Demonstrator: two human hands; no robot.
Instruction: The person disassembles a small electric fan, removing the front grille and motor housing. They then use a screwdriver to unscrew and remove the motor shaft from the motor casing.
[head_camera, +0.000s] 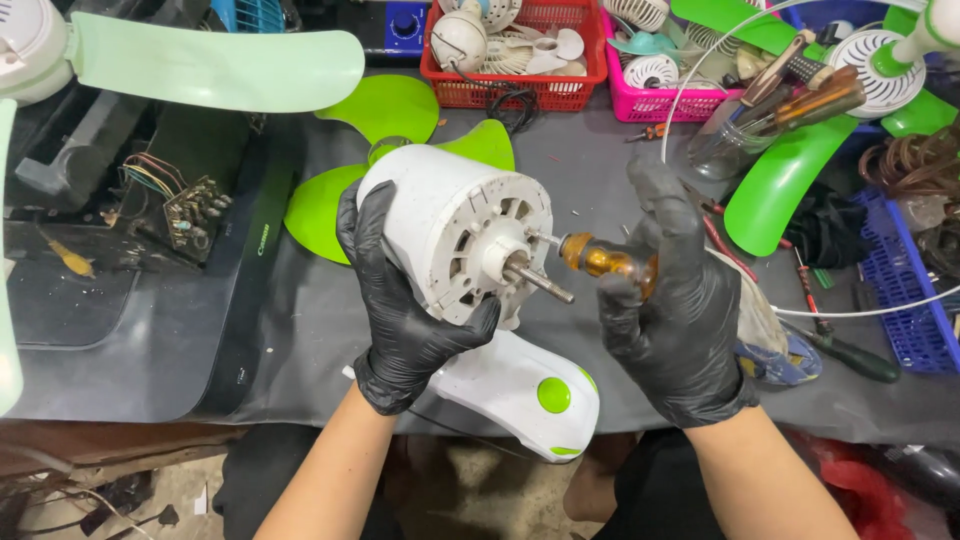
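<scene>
Motor place: the white fan motor (455, 240) sits at the centre of the frame, lifted above the grey bench (300, 330)
Motor axis: its long axis runs from upper left to lower right; the vented face and the bare steel shaft (540, 282) point to the lower right, toward the right hand
Left hand: the left hand (405, 300), in a black glove, is clamped around the motor's left and lower side, thumb pressing under the front face
Right hand: the right hand (675, 300), also gloved, is closed around the amber handle of a screwdriver (605, 258)
Screwdriver axis: nearly level, tip pointing left and meeting the motor's face just above the shaft
Hands: apart, with the screwdriver bridging the gap between them
Below: a white fan housing with a green button (525, 390) lies under the motor at the near bench edge
Behind: green fan blades (400, 115) lie just behind the motor
Upper edge: a red basket (500, 92) and a pink basket (650, 100) of fan parts line the far side
Right side: crowded with a jar of tools (740, 135), a green blade and a blue tray (910, 290)
Open room: bare bench left of the motor, toward the circuit board (190, 210)
</scene>
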